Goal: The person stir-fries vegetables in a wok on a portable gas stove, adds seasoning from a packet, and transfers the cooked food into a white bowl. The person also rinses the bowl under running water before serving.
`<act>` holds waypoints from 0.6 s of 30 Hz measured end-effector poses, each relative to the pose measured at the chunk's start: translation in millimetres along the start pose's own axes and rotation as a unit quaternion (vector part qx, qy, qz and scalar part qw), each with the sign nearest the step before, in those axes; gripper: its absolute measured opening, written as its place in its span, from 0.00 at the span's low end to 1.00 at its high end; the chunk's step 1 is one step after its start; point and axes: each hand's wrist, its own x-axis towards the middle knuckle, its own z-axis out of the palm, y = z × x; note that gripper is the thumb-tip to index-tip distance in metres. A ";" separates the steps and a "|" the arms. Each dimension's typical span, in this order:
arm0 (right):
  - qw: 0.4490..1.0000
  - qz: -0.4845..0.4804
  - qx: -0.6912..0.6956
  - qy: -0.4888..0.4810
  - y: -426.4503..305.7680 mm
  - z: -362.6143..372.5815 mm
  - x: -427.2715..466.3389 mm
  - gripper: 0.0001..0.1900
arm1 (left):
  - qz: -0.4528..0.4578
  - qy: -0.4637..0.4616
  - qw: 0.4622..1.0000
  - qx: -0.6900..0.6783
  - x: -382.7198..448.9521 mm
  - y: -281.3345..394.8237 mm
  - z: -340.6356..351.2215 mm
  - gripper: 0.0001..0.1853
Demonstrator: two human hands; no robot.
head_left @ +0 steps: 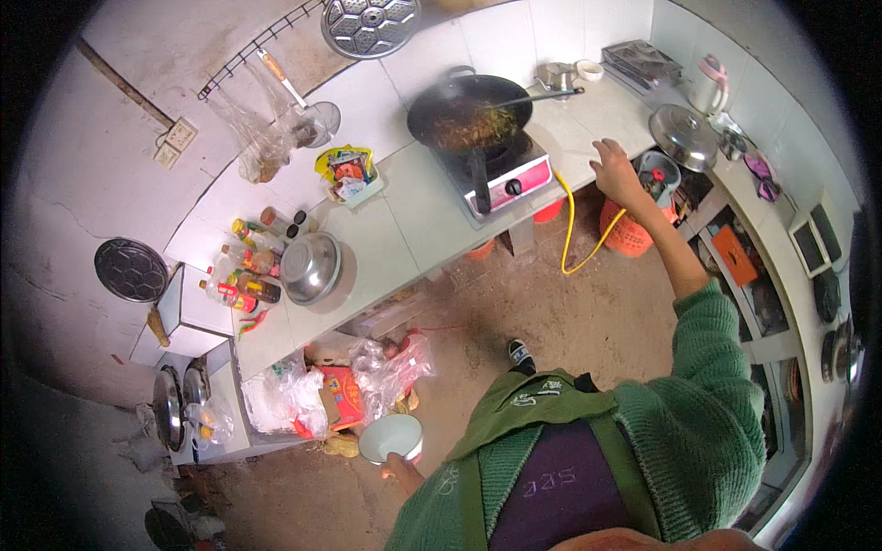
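My left hand (pixel 400 468) holds an empty pale bowl (pixel 391 439) by its rim, low beside my body. My right hand (pixel 613 169) is raised near the counter's front edge, fingers apart, with nothing in it. To the left of that hand, a black wok (pixel 475 113) with browned food and green bits sits on a gas stove (pixel 513 182). Some haze hangs over the wok. A ladle or spatula with a long metal handle (pixel 544 98) rests in it, its end past the right rim; its head is hidden in the food.
Condiment bottles (pixel 248 275) and an upturned metal basin (pixel 311 268) stand on the left counter. A metal lid (pixel 684 138) lies at the right. A yellow hose (pixel 570 234) loops below the stove beside an orange basket (pixel 623 231). Plastic bags (pixel 386 372) lie under the counter.
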 end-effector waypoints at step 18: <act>0.969 -0.130 -0.136 -0.158 111.4 160.6 254.6 0.16 | 0.004 -0.063 0.998 -0.010 -75.8 -39.8 153.3 0.09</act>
